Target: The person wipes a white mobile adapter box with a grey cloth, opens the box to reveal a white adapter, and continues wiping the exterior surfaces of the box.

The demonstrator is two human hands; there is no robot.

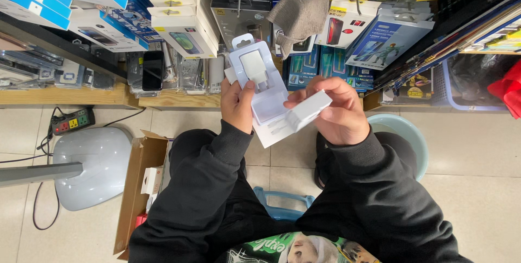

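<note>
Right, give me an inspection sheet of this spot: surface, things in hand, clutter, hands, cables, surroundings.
Surface: pale tiled floor; wooden shelf ahead.
Job's things: white charger tray with a plug in it; small white box.
Clutter: open cardboard box at left; grey knit cap hung on the display.
Hands: left hand has a grip on the tray; right hand holds the small white box.
Cables: power strip with black cord on the floor.
Surroundings: stacked phone-accessory boxes, fan base, pale green basin.
</note>
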